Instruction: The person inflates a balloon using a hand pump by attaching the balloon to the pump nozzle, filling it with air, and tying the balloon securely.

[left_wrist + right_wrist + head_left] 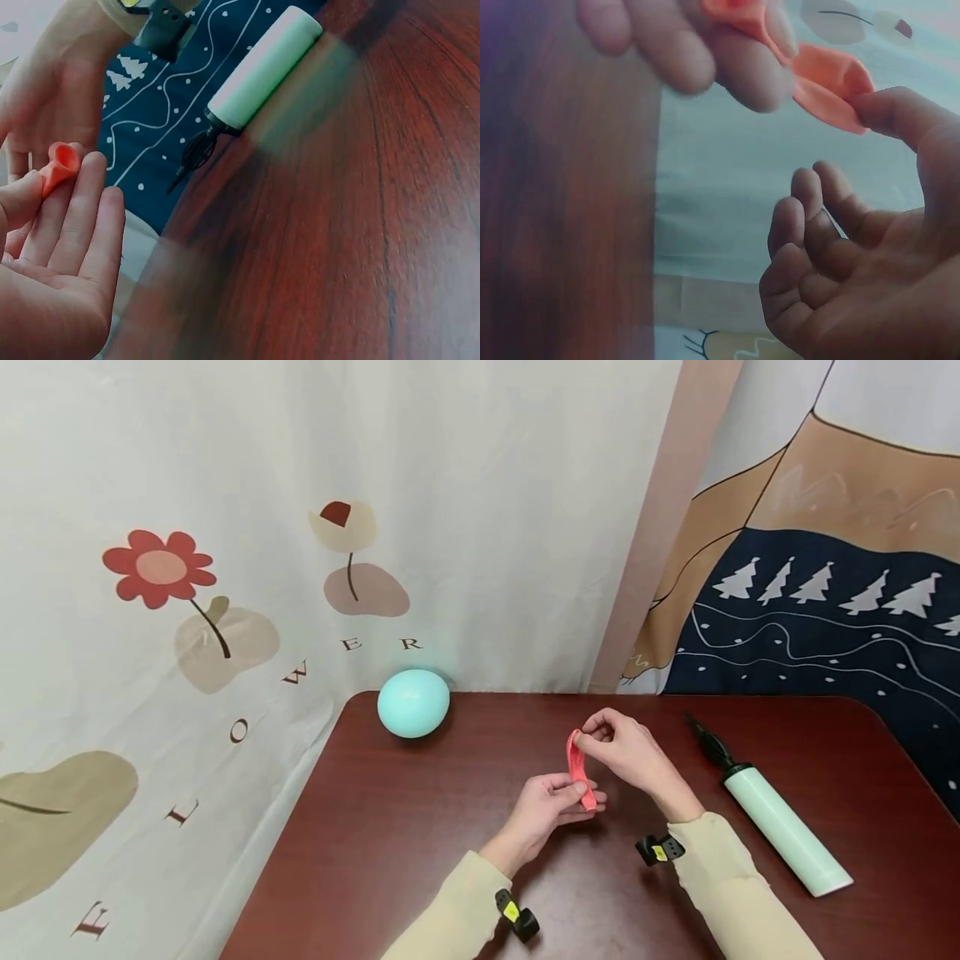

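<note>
Left hand (538, 808) and right hand (633, 756) pinch a balloon (576, 767)
The left thumb hides part of it; the right wrist view's top edge cuts off the blurred left hand.

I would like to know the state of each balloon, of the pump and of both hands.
Red balloon: limp, not inflated, its mouth open.
Blue balloon: inflated, resting on the table; no knot visible.
Pump: lying on its side, untouched, nothing on its nozzle.
Left hand: pinching the red balloon near its mouth.
Right hand: thumb touching the red balloon's other end, fingers loosely bent.
</note>
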{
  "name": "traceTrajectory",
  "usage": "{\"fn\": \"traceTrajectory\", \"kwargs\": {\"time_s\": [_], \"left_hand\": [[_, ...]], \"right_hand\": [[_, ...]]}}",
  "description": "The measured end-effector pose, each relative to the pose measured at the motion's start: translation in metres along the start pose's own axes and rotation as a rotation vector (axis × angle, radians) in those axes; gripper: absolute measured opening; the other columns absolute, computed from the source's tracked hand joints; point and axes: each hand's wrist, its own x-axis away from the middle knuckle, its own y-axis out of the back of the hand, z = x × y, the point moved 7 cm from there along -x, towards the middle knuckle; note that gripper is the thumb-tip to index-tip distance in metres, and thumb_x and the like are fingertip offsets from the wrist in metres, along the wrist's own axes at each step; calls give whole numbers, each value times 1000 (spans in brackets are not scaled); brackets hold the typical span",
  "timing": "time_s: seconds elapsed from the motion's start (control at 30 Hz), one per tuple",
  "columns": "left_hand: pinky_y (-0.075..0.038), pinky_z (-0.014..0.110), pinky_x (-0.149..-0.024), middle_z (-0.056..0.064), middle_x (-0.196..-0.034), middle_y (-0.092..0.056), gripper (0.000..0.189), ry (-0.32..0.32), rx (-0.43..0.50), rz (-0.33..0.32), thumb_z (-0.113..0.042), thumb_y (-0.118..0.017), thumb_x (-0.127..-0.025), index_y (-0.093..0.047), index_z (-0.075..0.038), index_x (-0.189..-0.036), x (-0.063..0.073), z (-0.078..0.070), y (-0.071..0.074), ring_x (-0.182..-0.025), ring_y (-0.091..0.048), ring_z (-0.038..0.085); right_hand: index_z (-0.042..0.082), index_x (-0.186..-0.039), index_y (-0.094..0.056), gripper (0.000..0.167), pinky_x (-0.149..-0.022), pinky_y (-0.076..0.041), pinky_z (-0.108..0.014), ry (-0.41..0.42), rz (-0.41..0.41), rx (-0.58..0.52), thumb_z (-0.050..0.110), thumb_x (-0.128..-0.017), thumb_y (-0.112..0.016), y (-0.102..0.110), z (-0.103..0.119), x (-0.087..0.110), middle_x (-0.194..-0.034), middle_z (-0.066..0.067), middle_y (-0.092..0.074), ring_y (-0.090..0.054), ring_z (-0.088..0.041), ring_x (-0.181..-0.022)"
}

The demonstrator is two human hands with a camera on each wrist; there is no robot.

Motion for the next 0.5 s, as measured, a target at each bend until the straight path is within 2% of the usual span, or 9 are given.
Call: {"fn": "traceTrajectory", "kwargs": {"time_s": [0.17, 0.27, 0.4, 0.5], "left_hand": [[-56, 41, -98, 22, -112, -74, 28, 37, 46, -13, -8, -60, -105, -64, 16, -119, -1, 5, 6, -106, -74, 27], [-52, 45, -105, 20, -113, -75, 19, 75, 130, -46, -8, -58, -106, -67, 6, -115, -1, 10, 13, -109, -73, 27], [-48, 47, -109, 18, -117, -74, 28, 102, 239, -115, -10, -54, -108, -59, 9, -128, -2, 14, 24, -113, -71, 28], [-48, 44, -109, 17, -119, -73, 34, 92, 278, -167, -8, -53, -108, -53, 14, -134, -1, 11, 34, -114, -71, 28]], "right_hand": [[3, -128, -57, 58, -76, -52, -34, -39, 38, 11, 46, -94, -73, 2, -14, 9, -103, -8, -67, -63, -23, -93], [2, -138, -50, 72, -76, -53, -33, -65, 9, 35, 54, -94, -71, 8, -23, 18, -106, -9, -66, -63, -23, -97], [-2, -141, -48, 74, -73, -52, -34, -70, -67, 127, 57, -98, -65, 24, -34, 34, -107, -10, -67, -63, -22, -94], [-3, -141, -48, 71, -74, -51, -37, -65, -117, 207, 56, -102, -59, 40, -43, 47, -106, -11, -66, -62, -22, -91]]}}
